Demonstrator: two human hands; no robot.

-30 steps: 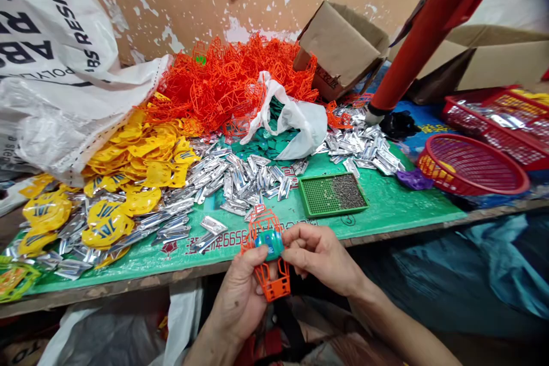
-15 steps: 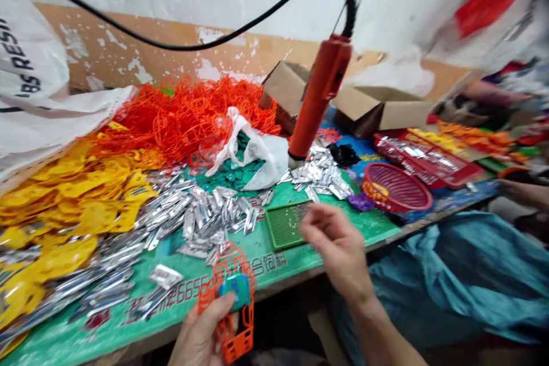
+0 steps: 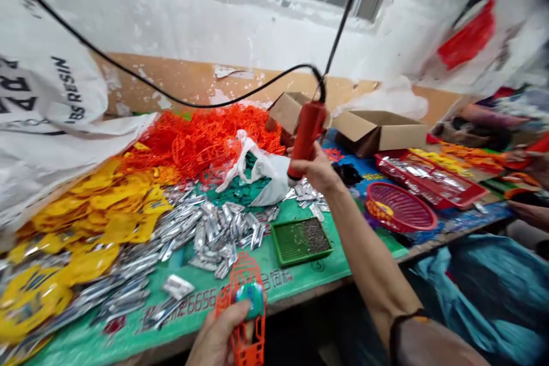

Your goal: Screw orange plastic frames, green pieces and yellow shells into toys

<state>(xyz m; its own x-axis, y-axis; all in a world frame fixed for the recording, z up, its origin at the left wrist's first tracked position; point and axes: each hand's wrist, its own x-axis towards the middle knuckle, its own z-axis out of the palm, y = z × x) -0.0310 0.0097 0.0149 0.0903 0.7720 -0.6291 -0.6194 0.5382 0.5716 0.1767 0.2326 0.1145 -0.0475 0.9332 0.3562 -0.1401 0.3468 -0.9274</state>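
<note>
In my left hand [image 3: 217, 334] is an orange openwork plastic frame [image 3: 244, 270], tilted at the table's near edge. My left thumb presses on a shiny teal piece [image 3: 252, 299] lying on that frame. My right hand [image 3: 321, 170] reaches forward, its fingers wrapped round the lower part of a red electric screwdriver [image 3: 309, 126] that hangs from a black cable. The screwdriver's tip is hard to make out against the silver parts [image 3: 306, 193] behind it. Below my right forearm lies a shallow green tray [image 3: 281, 256] with tiny dark screws [image 3: 316, 236] in its right half.
Yellow plastic parts [image 3: 94, 200] and silver strips [image 3: 214, 234] cover the left side. Behind them are an orange heap [image 3: 206, 137] and a white bag [image 3: 274, 174] of green pieces. Rightward are cardboard boxes [image 3: 403, 137], a red basket [image 3: 401, 206] and a co-worker's hand [image 3: 538, 166].
My right hand has gone from the green tray up and forward to the screwdriver and closed round it. The left hand still holds the orange frame. The view has tilted upward.
</note>
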